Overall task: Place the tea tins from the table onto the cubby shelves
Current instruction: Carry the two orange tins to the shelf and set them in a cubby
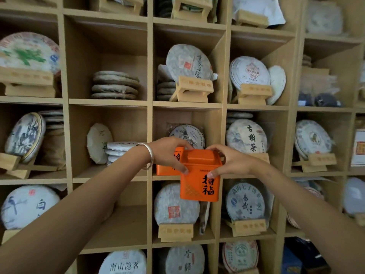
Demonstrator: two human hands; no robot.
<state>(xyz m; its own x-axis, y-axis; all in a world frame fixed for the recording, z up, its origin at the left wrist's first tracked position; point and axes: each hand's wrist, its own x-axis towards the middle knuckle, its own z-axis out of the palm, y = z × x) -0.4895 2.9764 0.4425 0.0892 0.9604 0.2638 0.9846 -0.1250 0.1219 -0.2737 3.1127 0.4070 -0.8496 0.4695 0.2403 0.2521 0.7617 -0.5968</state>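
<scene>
I hold an orange tea tin (200,181) with black characters in front of the wooden cubby shelves (150,119). My left hand (169,155) grips its upper left side and my right hand (232,162) grips its upper right side, both near the lid. The tin hangs just in front of the lower edge of a middle cubby. A second orange tea tin (165,170) stands in that cubby, partly hidden behind my left hand. A silver bangle (149,155) circles my left wrist.
Wrapped round tea cakes on wooden stands fill most cubbies; one tea cake (188,135) leans at the back of the cubby with the second tin. Flat stacks of cakes (115,85) lie in the cubby above left. A dark blue box (304,258) sits at lower right.
</scene>
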